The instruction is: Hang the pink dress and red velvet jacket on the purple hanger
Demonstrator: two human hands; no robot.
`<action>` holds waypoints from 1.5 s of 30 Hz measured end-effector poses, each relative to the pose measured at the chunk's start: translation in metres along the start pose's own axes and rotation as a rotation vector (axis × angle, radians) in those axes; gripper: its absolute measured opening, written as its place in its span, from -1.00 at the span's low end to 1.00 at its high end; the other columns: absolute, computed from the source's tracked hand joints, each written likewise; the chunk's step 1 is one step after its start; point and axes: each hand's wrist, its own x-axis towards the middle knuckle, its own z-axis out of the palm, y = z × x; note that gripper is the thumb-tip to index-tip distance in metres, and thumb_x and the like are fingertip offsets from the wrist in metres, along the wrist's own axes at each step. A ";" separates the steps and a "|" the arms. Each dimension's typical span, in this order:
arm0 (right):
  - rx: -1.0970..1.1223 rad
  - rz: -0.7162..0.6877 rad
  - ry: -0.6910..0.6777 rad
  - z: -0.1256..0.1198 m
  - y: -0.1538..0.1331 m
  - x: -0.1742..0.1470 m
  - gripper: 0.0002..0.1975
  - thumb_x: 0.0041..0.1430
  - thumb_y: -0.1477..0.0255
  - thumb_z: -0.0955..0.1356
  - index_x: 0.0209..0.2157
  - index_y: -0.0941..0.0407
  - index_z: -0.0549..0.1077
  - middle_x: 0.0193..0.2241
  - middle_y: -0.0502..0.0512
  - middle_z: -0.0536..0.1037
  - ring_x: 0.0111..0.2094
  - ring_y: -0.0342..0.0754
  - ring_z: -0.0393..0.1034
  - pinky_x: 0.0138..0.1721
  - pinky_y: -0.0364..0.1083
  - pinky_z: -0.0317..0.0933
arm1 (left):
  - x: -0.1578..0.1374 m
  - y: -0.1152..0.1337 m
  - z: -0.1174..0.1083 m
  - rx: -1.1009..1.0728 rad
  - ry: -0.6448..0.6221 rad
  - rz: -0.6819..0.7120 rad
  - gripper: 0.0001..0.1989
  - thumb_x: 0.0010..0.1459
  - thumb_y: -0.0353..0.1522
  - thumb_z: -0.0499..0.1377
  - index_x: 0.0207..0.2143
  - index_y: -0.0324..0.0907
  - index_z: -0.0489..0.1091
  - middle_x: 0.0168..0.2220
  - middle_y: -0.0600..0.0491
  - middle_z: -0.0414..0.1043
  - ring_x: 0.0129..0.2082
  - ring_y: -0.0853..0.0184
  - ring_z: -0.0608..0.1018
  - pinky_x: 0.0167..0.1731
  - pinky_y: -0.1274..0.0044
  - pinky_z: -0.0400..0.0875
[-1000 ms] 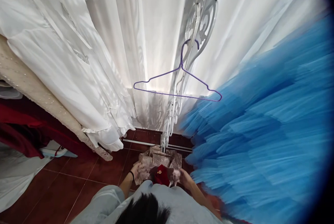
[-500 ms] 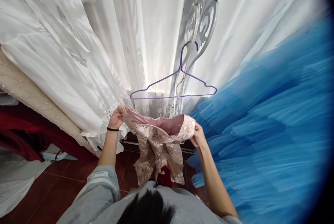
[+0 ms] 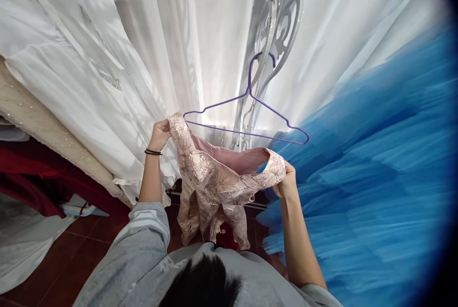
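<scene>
One pink dress (image 3: 203, 173), pinched up by both shoulders, mid-frame, just below one purple hanger (image 3: 249, 88).
Two hands counted, both grips closed on cloth: one shoulder is held by the left hand (image 3: 160, 136), the other by the right hand (image 3: 287, 182). The left shoulder sits right by the hanger's tip, so it could easily get snagged there if pushed up crooked, and the hanger could be knocked off the one white rack (image 3: 272, 16), upper centre, if bumped from below. How many pieces make up the blue tulle (image 3: 365, 168) at right can't be told.
</scene>
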 end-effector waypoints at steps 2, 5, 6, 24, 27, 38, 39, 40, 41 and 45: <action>0.015 0.009 -0.006 -0.002 0.002 -0.002 -0.63 -0.35 0.35 0.60 -0.35 0.06 0.65 -0.36 0.05 0.66 -0.44 -0.08 0.49 -0.46 -0.17 0.37 | 0.001 -0.004 0.000 -0.010 0.032 0.000 -0.53 -0.46 -0.34 0.54 -0.38 -0.27 0.59 -0.35 -0.03 0.61 -0.13 0.09 0.62 -0.10 0.39 0.52; 0.056 0.057 -0.047 -0.001 0.007 -0.007 -0.55 -0.36 0.39 0.61 -0.28 0.03 0.66 -0.26 0.06 0.68 -0.32 -0.04 0.55 -0.33 -0.14 0.43 | 0.000 -0.016 -0.006 -0.052 0.108 -0.024 -0.54 -0.44 -0.35 0.53 -0.37 -0.27 0.57 -0.37 0.00 0.60 -0.18 0.18 0.62 -0.11 0.44 0.51; 0.071 0.086 -0.073 0.001 0.009 -0.008 -0.54 -0.37 0.41 0.62 -0.27 0.03 0.66 -0.25 0.06 0.68 -0.30 -0.03 0.55 -0.29 -0.13 0.45 | 0.000 -0.020 -0.008 -0.073 0.127 -0.039 -0.53 -0.44 -0.34 0.53 -0.36 -0.27 0.56 -0.37 0.01 0.60 -0.19 0.21 0.62 -0.12 0.46 0.51; 0.145 0.076 0.022 -0.025 0.001 -0.010 -0.54 -0.32 0.30 0.63 -0.25 0.02 0.65 -0.17 0.07 0.67 -0.13 0.01 0.56 -0.16 -0.12 0.48 | 0.067 -0.009 0.060 -0.062 -0.235 -0.026 -0.52 -0.40 -0.37 0.55 -0.32 -0.33 0.59 -0.37 -0.02 0.60 -0.15 0.14 0.61 -0.13 0.48 0.48; 0.115 0.065 -0.003 -0.034 0.002 -0.021 -0.51 -0.28 0.29 0.62 -0.20 0.03 0.65 -0.12 0.12 0.66 -0.05 0.09 0.54 -0.07 -0.04 0.47 | 0.050 -0.023 0.060 -0.196 -0.040 -0.038 -0.53 -0.38 -0.36 0.54 -0.31 -0.30 0.59 -0.32 -0.01 0.61 -0.20 0.26 0.61 -0.15 0.56 0.47; 0.172 0.269 -0.302 0.009 0.026 -0.048 -0.53 -0.34 0.29 0.65 -0.26 0.04 0.66 -0.18 0.12 0.67 -0.05 0.17 0.54 -0.05 0.05 0.46 | 0.022 -0.057 0.026 -0.342 0.242 -0.122 -0.58 -0.35 -0.33 0.50 -0.33 -0.20 0.59 -0.24 0.00 0.64 -0.20 0.32 0.63 -0.10 0.55 0.51; 0.179 0.269 -0.288 0.010 0.024 -0.047 -0.54 -0.32 0.28 0.64 -0.25 0.03 0.66 -0.15 0.11 0.66 -0.04 0.16 0.53 -0.06 0.02 0.47 | 0.026 -0.050 0.029 -0.340 0.209 -0.111 -0.57 -0.35 -0.31 0.50 -0.31 -0.20 0.60 -0.21 -0.03 0.64 -0.16 0.29 0.63 -0.09 0.54 0.51; 0.181 0.260 -0.265 0.009 0.021 -0.045 -0.54 -0.28 0.26 0.63 -0.24 0.03 0.66 -0.13 0.10 0.65 -0.02 0.14 0.52 -0.07 -0.01 0.47 | 0.028 -0.041 0.031 -0.332 0.174 -0.101 -0.55 -0.34 -0.30 0.51 -0.29 -0.20 0.61 -0.19 -0.04 0.64 -0.14 0.27 0.63 -0.08 0.53 0.51; 0.180 0.246 -0.236 0.006 0.018 -0.043 -0.56 -0.23 0.24 0.62 -0.22 0.01 0.65 -0.10 0.09 0.65 0.00 0.12 0.51 -0.09 -0.04 0.48 | 0.029 -0.032 0.035 -0.314 0.138 -0.089 -0.54 -0.34 -0.29 0.51 -0.28 -0.21 0.62 -0.19 -0.05 0.64 -0.13 0.25 0.63 -0.08 0.52 0.51; 0.205 0.199 -0.114 -0.012 0.007 -0.034 -0.61 -0.10 0.20 0.56 -0.17 -0.04 0.62 -0.07 0.01 0.63 -0.05 0.00 0.53 -0.31 -0.17 0.48 | 0.029 0.005 0.050 -0.128 -0.069 -0.030 -0.53 -0.36 -0.27 0.53 -0.31 -0.26 0.62 -0.28 -0.06 0.64 -0.14 0.14 0.63 -0.10 0.44 0.52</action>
